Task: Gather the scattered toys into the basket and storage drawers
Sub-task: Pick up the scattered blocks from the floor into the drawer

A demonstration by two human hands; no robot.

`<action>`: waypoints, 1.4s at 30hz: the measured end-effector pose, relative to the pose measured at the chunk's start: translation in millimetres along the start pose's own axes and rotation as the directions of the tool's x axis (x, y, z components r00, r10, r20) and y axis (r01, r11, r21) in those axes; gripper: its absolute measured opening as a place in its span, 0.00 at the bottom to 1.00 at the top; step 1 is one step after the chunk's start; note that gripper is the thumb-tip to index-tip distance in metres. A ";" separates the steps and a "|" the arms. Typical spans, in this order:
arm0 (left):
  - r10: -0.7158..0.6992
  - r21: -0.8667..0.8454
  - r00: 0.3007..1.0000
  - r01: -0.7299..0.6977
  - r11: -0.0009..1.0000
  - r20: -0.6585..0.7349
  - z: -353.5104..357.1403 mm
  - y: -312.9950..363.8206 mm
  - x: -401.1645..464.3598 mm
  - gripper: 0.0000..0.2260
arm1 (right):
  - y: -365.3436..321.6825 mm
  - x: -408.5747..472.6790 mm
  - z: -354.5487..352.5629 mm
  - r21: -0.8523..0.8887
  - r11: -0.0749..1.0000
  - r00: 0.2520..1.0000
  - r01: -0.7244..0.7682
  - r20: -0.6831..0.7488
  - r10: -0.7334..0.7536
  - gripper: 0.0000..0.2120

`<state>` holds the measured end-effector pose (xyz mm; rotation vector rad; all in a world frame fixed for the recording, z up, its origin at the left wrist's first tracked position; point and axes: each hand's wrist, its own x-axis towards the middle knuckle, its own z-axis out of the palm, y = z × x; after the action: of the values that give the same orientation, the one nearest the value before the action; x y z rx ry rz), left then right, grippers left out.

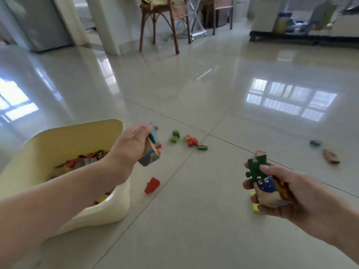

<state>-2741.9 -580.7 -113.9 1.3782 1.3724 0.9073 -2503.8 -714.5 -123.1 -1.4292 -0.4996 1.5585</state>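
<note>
Glossy pale floor tiles (194, 230) cover the room; wooden chairs (165, 22) stand at the far side.

Basket (58, 140) — cream plastic, lower left, on the floor, already containing a mix of coloured toy pieces (85, 159).

Left hand (132, 142): raised just beyond the basket's right rim, fingers curled round a stack of wooden puzzle pieces (151, 150), blue edge uppermost.

Right hand (281, 191): held above the floor at lower right, fingers clamped on a second bundle of pieces (266, 189) — a green jigsaw-shaped piece (255, 165) in front, a blue-painted one beneath it.

Loose toys on the floor:
- red piece (152, 185), just beside the basket;
- green piece (175, 136), red-and-orange piece (191, 140) and small dark-green piece (202, 147), grouped between the hands, farther out;
- teal piece (315, 142) and plain wooden piece (331, 156), well apart at far right;
- yellow piece (256, 207), partly hidden under the right hand.
</note>
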 end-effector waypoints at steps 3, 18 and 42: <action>-0.101 -0.049 0.945 0.090 0.995 -0.310 -99.3 -17.2 23.3 0.11 | -6.1 44.7 87.0 -0.081 0.993 0.994 -0.084 0.065 0.090 0.11; -0.331 0.062 0.920 0.350 0.935 -0.210 -207.7 -101.8 82.8 0.19 | 14.2 133.2 258.8 -0.437 0.896 0.984 0.078 0.180 0.002 0.15; -0.075 0.818 0.993 -0.031 0.574 0.090 80.3 -196.4 69.9 0.07 | 44.5 130.0 -102.6 -0.714 0.695 0.987 -0.084 -0.154 -0.039 0.11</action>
<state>-2713.6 -538.4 -331.5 2.0530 1.8132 0.0870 -2409.8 -657.4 -254.8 -2.1374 -1.0871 1.2876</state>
